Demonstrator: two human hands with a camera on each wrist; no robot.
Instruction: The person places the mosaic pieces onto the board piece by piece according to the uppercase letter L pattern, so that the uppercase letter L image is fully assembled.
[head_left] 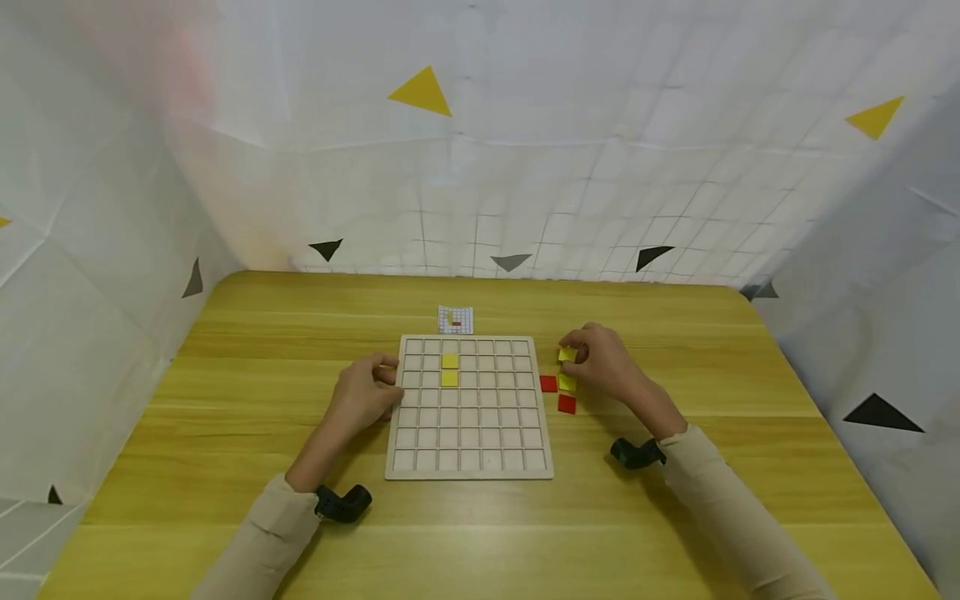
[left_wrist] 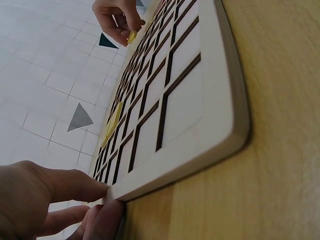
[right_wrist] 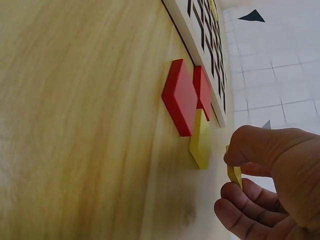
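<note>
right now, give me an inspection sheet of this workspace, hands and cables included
surface: wood-grained table
job's things: grid board, two yellow tiles in adjoining cells; to its right on the table, two red tiles and a loose yellow tile; pattern card at its far edge
clutter: nothing seen
hands: left hand holds the board's left edge; right hand pinches another yellow tile; dark device at each wrist
cables: nothing seen
surroundings: white backdrop with yellow, black and gray triangles
</note>
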